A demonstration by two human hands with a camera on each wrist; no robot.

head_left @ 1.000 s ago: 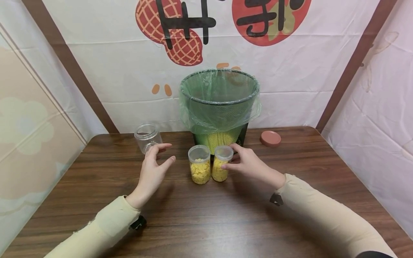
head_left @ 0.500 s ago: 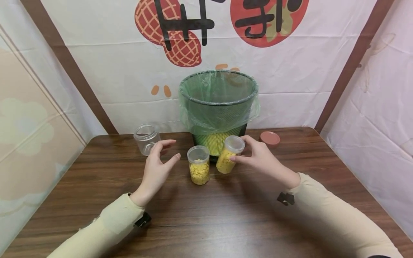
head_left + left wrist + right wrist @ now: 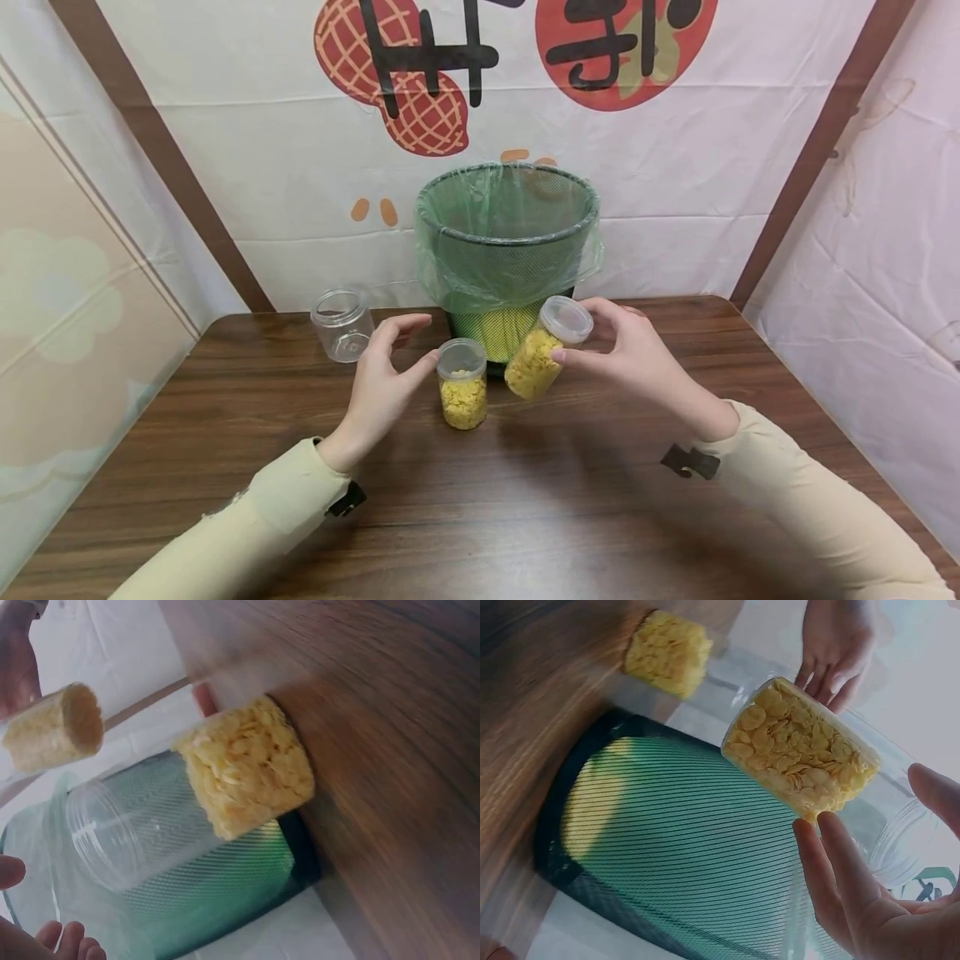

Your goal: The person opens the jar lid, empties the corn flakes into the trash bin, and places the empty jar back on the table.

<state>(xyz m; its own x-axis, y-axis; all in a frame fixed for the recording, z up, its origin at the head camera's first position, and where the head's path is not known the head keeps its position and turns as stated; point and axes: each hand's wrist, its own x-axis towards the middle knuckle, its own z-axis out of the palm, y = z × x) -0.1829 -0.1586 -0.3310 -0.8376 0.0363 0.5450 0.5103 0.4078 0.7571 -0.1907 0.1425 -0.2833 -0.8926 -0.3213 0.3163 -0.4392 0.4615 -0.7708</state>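
Observation:
My right hand point(image 3: 626, 354) holds a clear jar of yellow flakes point(image 3: 535, 364) by its upper part, thumb on the near side. This jar is off the table and tilted, its top leaning right. A second clear jar of yellow flakes point(image 3: 464, 403), part filled, stands upright on the table to its left. My left hand point(image 3: 384, 392) is beside that standing jar, fingers spread and relaxed, thumb close to its rim. In the left wrist view, the fingertips point(image 3: 71, 937) are apart from the standing jar point(image 3: 247, 765).
Behind the jars stands a black mesh bin point(image 3: 510, 242) with a green plastic liner. An uncapped clear jar point(image 3: 341, 329) stands back left on the wooden table point(image 3: 480, 517). A reddish lid point(image 3: 202, 699) is mostly hidden behind my right hand in the head view. A printed cloth hangs behind.
My right hand has lifted its jar off the table, moved it right and tilted it. My left hand has moved right, toward the standing jar. The reddish lid has become mostly covered.

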